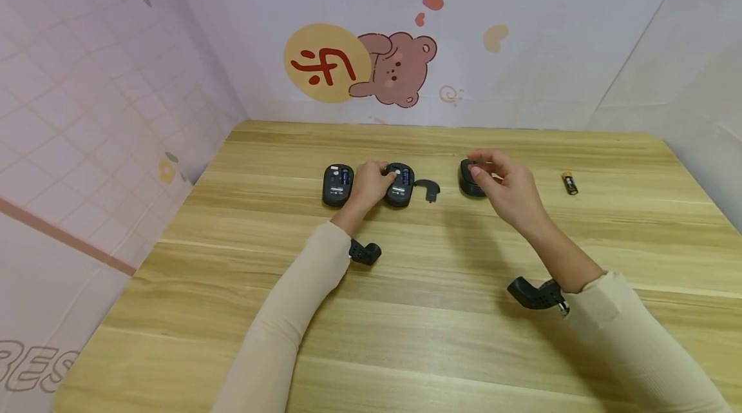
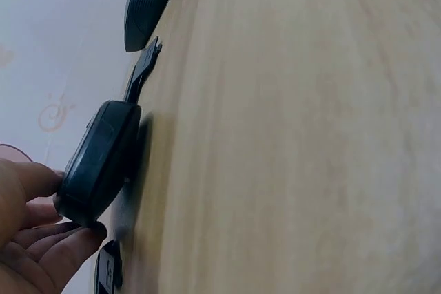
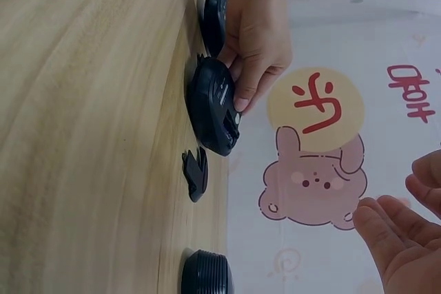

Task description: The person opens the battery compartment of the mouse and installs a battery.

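My left hand point(image 1: 371, 182) holds a black computer mouse point(image 1: 398, 192) belly-up, thumb on its underside, fingers at its side. Its battery compartment is uncovered; in the left wrist view the mouse point(image 2: 103, 160) is tilted, partly off the wood. A loose curved black battery cover point(image 1: 429, 187) lies just right of it. My right hand point(image 1: 510, 191) hovers with bent fingers by a black rounded object with a ribbed side point(image 1: 471, 182). Nothing shows between the fingers of the right hand point(image 3: 406, 239) in the right wrist view.
Left of my left hand lies another upturned black mouse point(image 1: 336, 191) with its compartment uncovered. A small black-and-gold battery point(image 1: 570, 183) lies toward the right of the wooden table point(image 1: 406, 323). A printed wall point(image 1: 522, 78) rises behind the table.
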Tool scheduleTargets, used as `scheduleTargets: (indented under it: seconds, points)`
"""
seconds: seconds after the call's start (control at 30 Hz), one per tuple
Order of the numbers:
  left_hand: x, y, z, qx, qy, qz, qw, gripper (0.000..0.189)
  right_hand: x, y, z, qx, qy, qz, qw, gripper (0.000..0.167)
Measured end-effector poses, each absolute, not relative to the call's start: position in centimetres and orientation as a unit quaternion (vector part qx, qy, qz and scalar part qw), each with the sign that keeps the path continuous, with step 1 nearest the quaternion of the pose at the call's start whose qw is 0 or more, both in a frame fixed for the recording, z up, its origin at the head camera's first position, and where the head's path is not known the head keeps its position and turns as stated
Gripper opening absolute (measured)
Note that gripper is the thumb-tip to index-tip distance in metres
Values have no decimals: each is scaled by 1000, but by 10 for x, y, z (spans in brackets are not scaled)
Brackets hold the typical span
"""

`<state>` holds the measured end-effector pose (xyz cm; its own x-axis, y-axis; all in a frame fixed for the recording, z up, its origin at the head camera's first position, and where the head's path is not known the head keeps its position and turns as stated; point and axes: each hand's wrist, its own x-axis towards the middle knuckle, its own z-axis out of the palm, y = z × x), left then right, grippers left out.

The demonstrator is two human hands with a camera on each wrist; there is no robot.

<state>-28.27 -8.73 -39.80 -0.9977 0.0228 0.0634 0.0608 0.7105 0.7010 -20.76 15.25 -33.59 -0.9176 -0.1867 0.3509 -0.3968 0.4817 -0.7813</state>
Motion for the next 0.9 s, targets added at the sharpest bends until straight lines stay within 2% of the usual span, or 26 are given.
scheduleTargets:
  seconds: [0.13,0.2,0.4,0.5,0.67,0.9]
  points:
    - [-282,-87,-398,-31,-929,-368,40,24,-208,154,-334,163,-856,480,102,30]
    - [-282,-88,-398,-31,-929,-366,42,24,-209,155,-333,162,-857,480,97,31]
    - [-281,-89,-395,-20,-926,-376,33,41,-212,160,-333,169,-863,469,80,31]
    - [-280,-87,-392,-28,-925,-375,47,44,-217,165,-334,170,-875,449,65,32]
    - [-278,-80,-384,-76,-917,-385,70,48,-229,178,-336,159,-896,413,34,31]
    - [-277,-54,-377,-137,-922,-359,40,56,-244,193,-342,144,-903,405,12,34]
